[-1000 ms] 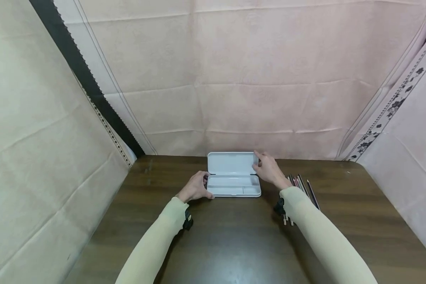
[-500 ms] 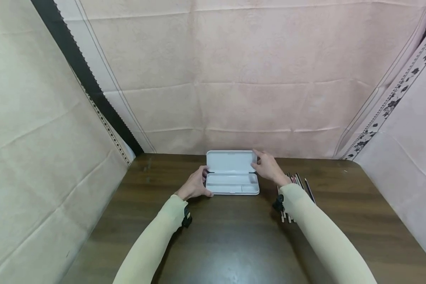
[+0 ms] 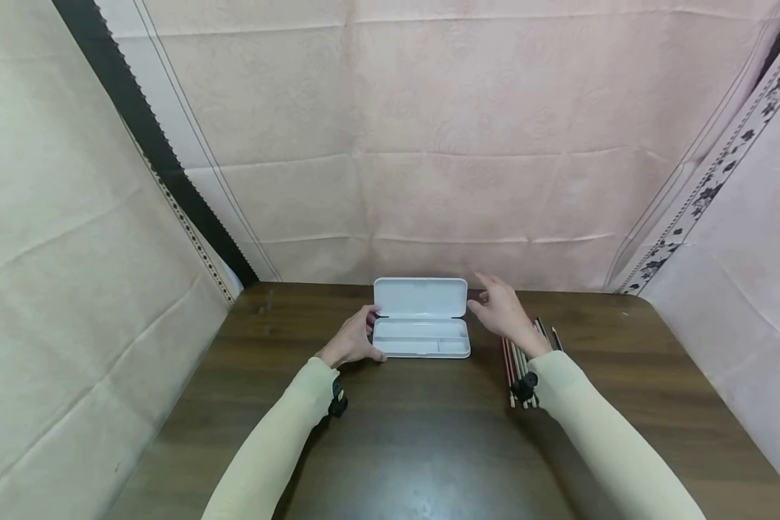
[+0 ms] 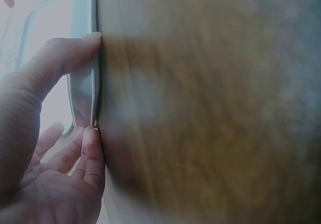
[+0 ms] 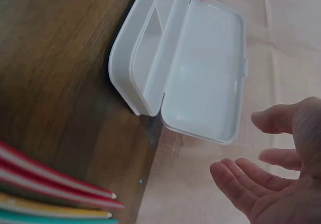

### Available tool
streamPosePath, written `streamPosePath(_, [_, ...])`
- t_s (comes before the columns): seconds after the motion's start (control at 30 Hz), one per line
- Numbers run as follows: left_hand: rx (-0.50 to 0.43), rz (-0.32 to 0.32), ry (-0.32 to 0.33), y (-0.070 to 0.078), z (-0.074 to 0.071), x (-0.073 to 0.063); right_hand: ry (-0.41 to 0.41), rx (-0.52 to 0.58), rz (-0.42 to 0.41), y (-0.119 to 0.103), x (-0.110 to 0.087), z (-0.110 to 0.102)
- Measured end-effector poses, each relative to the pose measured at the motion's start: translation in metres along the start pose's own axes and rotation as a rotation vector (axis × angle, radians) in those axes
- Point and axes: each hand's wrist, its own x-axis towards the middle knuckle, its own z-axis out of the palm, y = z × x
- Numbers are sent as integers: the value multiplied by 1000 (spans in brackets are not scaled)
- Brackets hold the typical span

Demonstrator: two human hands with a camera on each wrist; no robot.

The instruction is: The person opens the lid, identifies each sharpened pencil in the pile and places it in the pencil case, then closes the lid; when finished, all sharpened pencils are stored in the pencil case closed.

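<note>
Half a second ago the person's right hand was touching the edge of the raised lid; now it stands just to the right of it, apart, while the left hand keeps its place at the other end. From the head view, the white case lies open near the far edge of the brown table, its lid tipped back toward the pale cloth and its tray split by low dividers. Several pencils lie to the right of the case, partly hidden beneath the right wrist, which bears a black device. From the left wrist, the thumb presses the case's front edge and the other fingers bend against its short end, so the left hand grips that end. From the right wrist, the right hand's fingers are released, spread loosely with a gap between them and the lid; red pencils, a yellow pencil and a teal one lie on the table nearby.
</note>
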Motion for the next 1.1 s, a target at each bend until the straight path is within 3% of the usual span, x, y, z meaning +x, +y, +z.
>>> streamPosePath(0.27, [16, 2, -2, -3, 2, 1, 29, -9, 36, 8, -25, -19])
streamPosePath(0.8, [22, -11, -18, 2, -2, 2, 49, -82, 134, 47, -75, -47])
streamPosePath(1.1, [30, -7, -10, 2, -1, 3, -9, -127, 214, 79, -99, -55])
